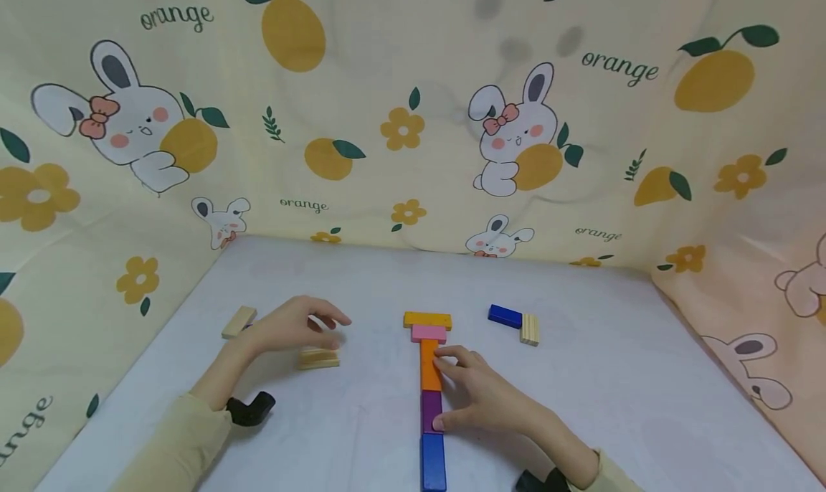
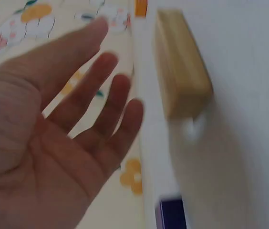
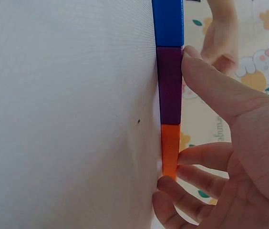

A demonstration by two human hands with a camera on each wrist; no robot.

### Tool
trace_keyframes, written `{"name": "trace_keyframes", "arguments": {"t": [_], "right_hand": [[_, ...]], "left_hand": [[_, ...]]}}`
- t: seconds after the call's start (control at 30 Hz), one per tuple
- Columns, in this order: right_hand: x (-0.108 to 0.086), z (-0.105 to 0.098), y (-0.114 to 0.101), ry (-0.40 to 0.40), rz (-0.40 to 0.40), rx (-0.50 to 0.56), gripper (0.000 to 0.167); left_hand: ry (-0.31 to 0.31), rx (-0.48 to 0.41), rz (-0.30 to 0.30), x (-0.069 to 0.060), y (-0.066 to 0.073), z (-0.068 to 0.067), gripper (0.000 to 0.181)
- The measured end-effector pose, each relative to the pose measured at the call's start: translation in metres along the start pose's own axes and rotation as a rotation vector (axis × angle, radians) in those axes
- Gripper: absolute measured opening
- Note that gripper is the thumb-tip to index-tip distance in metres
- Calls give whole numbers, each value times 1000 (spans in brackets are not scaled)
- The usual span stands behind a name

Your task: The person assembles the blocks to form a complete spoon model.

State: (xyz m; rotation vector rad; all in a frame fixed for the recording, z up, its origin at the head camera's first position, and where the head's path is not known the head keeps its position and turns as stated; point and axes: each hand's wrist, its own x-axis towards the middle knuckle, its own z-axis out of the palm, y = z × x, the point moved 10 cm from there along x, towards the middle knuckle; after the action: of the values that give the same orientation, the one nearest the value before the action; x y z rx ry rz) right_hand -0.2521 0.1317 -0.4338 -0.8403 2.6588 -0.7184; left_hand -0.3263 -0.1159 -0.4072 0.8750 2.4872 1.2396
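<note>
Block T (image 1: 430, 404): yellow and pink crosswise; orange, purple, blue in line.
Right hand (image 1: 485, 395) spread, touching it; left hand (image 1: 292, 325) spread.

1. Cloth (image 1: 374, 54) borders the far, left and right edges of the table (image 1: 613, 377).
2. It is cream, pinker at right, with printed rabbits (image 1: 513, 142), oranges (image 1: 293, 34) and flowers (image 1: 403, 132).
3. The table is white; light is soft.
4. Grey patches (image 1: 488, 2) show high up.

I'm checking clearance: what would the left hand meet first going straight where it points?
Likely the yellow block or adjoining pink block; the left hand may pass above, depth being unclear.
</note>
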Motion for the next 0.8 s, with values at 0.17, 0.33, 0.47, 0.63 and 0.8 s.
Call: {"name": "trace_keyframes", "arguments": {"t": [0.17, 0.33, 0.47, 0.63, 0.8], "right_hand": [[1, 1, -1, -2, -5, -4, 91], [1, 1, -1, 4, 3, -4, 90], [0, 1, 0, 5, 4, -6, 91], [0, 2, 0, 4, 1, -7, 92], [0, 1, 0, 3, 6, -11, 91]], "left_hand": [[-99, -29, -23, -20, -16, -4, 40], [-165, -51, -59, -28, -26, -3, 46], [-213, -100, -74, -30, -28, 1, 58], [-267, -90, -42, -31, -26, 9, 69], [-316, -55, 6, -30, -23, 15, 75]]}}
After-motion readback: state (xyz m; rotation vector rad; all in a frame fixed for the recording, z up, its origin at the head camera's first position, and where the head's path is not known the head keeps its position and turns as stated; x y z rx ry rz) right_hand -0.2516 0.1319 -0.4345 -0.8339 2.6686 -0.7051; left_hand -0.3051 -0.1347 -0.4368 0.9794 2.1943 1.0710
